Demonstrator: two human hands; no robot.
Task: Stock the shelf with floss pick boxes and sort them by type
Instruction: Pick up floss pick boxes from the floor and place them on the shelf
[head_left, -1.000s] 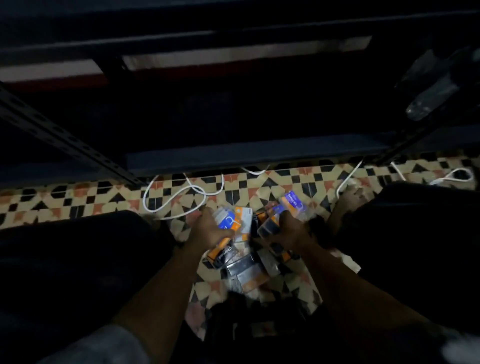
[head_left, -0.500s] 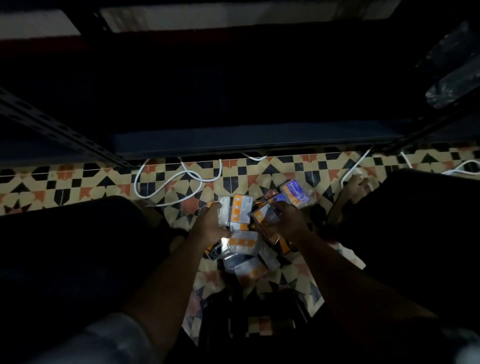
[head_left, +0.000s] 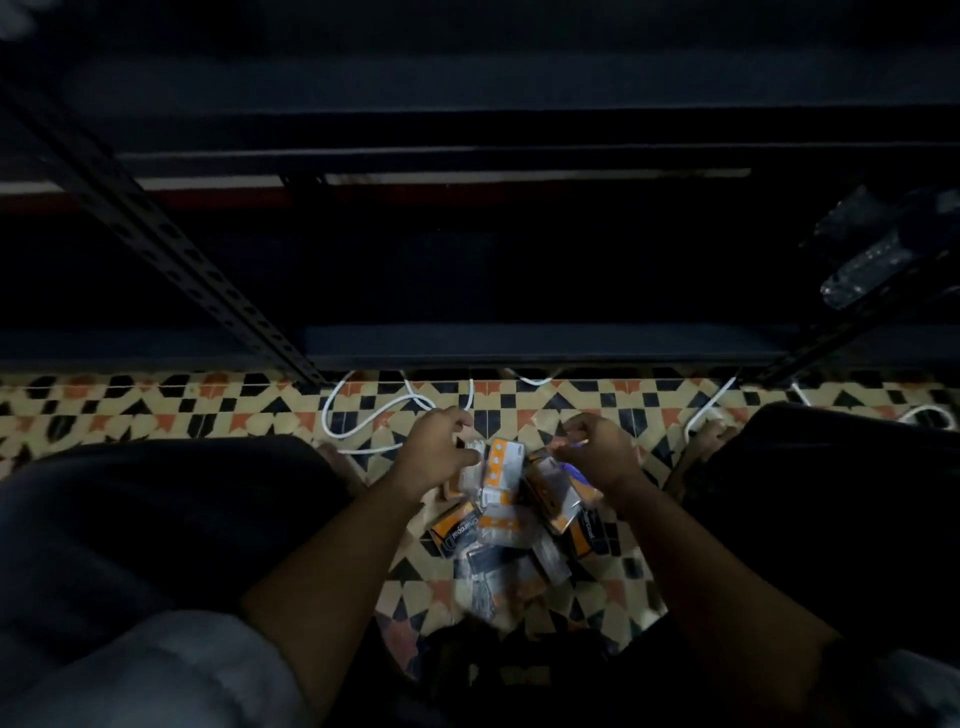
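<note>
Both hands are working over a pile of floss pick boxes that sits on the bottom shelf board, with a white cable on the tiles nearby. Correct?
Not quite. The head view shows the pile of floss pick boxes on the patterned floor tiles, in front of the shelf. The rest holds.

The shelf (head_left: 519, 343) interior across the upper frame is too dark to read. Under the right hand (head_left: 597, 452), a purple-tinged pack is mostly covered. The lowest floss pick boxes (head_left: 498, 566) at lower centre blur into shadow, labels illegible.
</note>
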